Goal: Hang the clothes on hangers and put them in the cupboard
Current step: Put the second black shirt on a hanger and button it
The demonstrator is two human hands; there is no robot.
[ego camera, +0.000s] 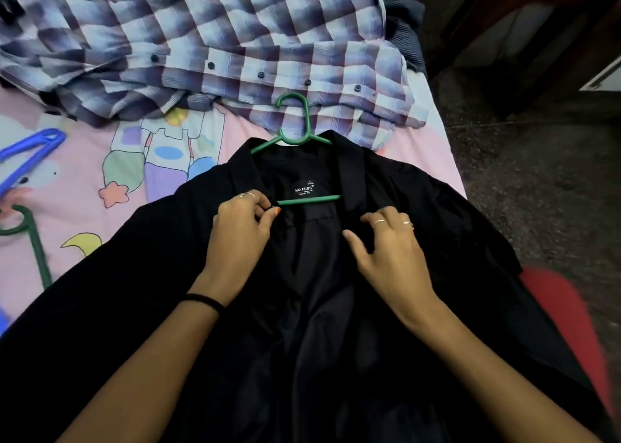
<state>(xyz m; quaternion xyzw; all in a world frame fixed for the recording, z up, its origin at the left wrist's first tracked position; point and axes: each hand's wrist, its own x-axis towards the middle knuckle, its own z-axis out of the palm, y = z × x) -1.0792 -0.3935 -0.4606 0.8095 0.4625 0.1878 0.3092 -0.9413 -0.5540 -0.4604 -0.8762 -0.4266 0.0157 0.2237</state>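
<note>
Now our left hand (240,230) pinches the black shirt (336,308) placket, right hand (389,241) loosely curled on it (green hanger (295,119) hook points toward the bed's (84,180) far edge).

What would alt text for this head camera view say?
Two hands work at the open front of a black shirt on a green hanger, laid on a pink bedsheet. A checked shirt lies beyond.

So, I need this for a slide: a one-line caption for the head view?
Both hands, left hand and right hand, fit a black shirt onto a green hanger on the bed.
</note>
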